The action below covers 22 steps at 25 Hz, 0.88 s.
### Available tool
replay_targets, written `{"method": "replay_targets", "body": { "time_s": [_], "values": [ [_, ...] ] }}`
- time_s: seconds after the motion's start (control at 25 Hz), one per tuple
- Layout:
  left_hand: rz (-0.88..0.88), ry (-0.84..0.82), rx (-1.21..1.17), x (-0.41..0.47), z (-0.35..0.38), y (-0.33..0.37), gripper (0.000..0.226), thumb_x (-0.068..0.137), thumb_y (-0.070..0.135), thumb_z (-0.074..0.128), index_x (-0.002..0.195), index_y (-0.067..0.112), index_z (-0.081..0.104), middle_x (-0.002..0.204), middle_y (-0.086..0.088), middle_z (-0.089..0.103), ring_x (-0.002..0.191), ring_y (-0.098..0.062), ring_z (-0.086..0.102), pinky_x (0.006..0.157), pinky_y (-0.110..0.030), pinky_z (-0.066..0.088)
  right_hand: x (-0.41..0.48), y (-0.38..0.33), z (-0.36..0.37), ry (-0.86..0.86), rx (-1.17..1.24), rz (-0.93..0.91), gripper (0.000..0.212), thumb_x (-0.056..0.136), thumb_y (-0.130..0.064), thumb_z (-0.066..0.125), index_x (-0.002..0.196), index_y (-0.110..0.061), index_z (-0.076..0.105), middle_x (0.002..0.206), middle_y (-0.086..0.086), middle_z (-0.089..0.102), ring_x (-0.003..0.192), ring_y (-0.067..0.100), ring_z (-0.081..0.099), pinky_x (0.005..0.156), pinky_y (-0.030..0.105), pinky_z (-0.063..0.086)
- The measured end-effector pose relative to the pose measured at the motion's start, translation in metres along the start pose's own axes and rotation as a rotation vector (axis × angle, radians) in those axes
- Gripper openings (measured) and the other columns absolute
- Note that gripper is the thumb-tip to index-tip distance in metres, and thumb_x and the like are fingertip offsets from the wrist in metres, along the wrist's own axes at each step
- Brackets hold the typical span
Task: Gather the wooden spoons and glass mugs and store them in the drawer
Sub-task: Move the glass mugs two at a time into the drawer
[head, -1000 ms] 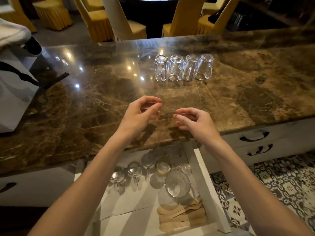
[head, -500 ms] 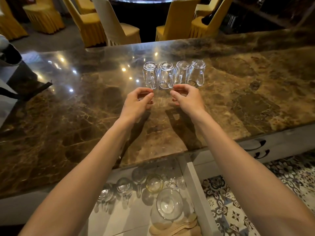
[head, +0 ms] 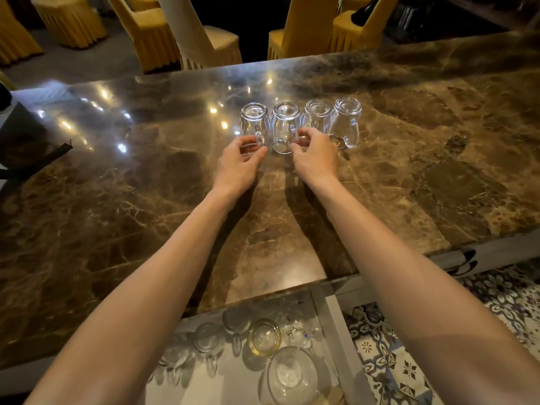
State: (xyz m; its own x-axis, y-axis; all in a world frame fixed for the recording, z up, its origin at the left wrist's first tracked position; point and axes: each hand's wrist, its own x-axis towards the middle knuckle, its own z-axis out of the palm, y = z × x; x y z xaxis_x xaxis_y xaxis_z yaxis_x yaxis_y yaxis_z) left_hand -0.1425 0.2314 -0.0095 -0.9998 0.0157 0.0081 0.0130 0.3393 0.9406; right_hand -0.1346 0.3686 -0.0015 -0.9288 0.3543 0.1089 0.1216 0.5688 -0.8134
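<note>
Glass mugs [head: 317,115]: four, clear, upside down, in a tight side-by-side row on the brown marble table [head: 117,214], towards its far side, with both hands at their near side. The left hand [head: 241,162] has thumb and forefinger curled round the handle of the leftmost mug [head: 253,121], palm down, with the wrist low over the table. The right hand [head: 317,156] is also curled, its fingertips [head: 296,141] pinching the handle of the second mug [head: 285,124]. The back of this hand covers the lower part of the third mug [head: 317,112], so its handle is hidden. The rightmost mug [head: 346,118] is just beside the right hand, not touched, with its handle sticking out towards the near right. All four mugs sit rim-down on the table and none is lifted. Both forearms are bare and stretch across the table from the near edge. An open white drawer [head: 328,314] is below the near edge between the arms. It holds stemmed glasses [head: 206,342] lying on their sides, a small yellowish glass dish [head: 264,337] and a large clear glass bowl [head: 292,375]. A patterned tile floor [head: 382,363] is to the right of the drawer, and black drawer pulls [head: 466,260] are on the cabinet front under the table's right end. A dark bag strap [head: 43,154] lies on the far left of the table. Yellow-covered chairs [head: 149,33] stand beyond the far edge.
</note>
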Motion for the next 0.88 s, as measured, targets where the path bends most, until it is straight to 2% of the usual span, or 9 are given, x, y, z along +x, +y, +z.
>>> {"method": "replay_targets", "body": {
  "time_s": [0.08,0.16,0.28,0.48,0.72,0.88],
  "values": [
    [0.038,0.033,0.046,0.004,0.005,-0.002,0.035,0.087,0.027,0.064,0.119,0.013,0.058,0.111,-0.001,0.065,0.099,-0.010,0.061,0.090,-0.031,0.052,0.004,-0.001,0.003,0.024,-0.082,0.008,0.024,0.090,-0.021,0.060,0.113,-0.016,0.064,0.104,0.001,0.070,0.099,0.019,0.063,0.080,0.027,0.045],
    [0.108,0.106,0.111,0.006,0.010,-0.003,0.033,0.087,0.030,0.064,0.114,0.013,0.061,0.107,0.000,0.067,0.094,-0.006,0.061,0.083,-0.021,0.051,0.006,-0.003,0.006,0.058,-0.144,0.001,0.019,0.090,-0.022,0.059,0.107,-0.017,0.066,0.102,0.001,0.071,0.096,0.020,0.064,0.075,0.026,0.041],
    [0.163,0.178,0.142,0.008,0.013,-0.005,0.027,0.087,0.029,0.064,0.109,0.013,0.063,0.103,0.002,0.067,0.089,-0.003,0.061,0.072,-0.008,0.047,0.005,-0.005,0.008,0.065,-0.143,-0.006,0.018,0.090,-0.020,0.060,0.106,-0.014,0.067,0.103,0.004,0.071,0.097,0.020,0.064,0.079,0.029,0.047],
    [0.180,0.228,0.177,0.009,0.010,-0.006,0.024,0.087,0.025,0.064,0.107,0.011,0.065,0.105,-0.004,0.067,0.089,-0.005,0.060,0.067,-0.001,0.042,0.002,-0.006,0.009,0.025,-0.108,-0.010,0.016,0.092,-0.018,0.057,0.104,-0.011,0.066,0.102,0.007,0.070,0.098,0.023,0.063,0.084,0.036,0.050],
    [0.170,0.220,0.181,-0.001,0.003,-0.005,0.024,0.086,0.023,0.065,0.106,0.011,0.065,0.105,-0.003,0.067,0.088,-0.004,0.060,0.067,0.001,0.042,-0.007,-0.009,0.007,0.007,-0.120,-0.049,0.015,0.092,-0.017,0.057,0.101,-0.010,0.067,0.099,0.006,0.071,0.098,0.023,0.065,0.086,0.040,0.051],
    [0.181,0.188,0.159,-0.017,-0.008,-0.003,0.026,0.085,0.023,0.066,0.108,0.010,0.064,0.104,-0.003,0.068,0.092,-0.008,0.063,0.072,-0.007,0.047,-0.021,-0.010,-0.001,-0.008,-0.126,-0.079,0.015,0.092,-0.017,0.057,0.101,-0.011,0.067,0.098,0.007,0.072,0.095,0.023,0.065,0.083,0.039,0.052]
  ]
}}
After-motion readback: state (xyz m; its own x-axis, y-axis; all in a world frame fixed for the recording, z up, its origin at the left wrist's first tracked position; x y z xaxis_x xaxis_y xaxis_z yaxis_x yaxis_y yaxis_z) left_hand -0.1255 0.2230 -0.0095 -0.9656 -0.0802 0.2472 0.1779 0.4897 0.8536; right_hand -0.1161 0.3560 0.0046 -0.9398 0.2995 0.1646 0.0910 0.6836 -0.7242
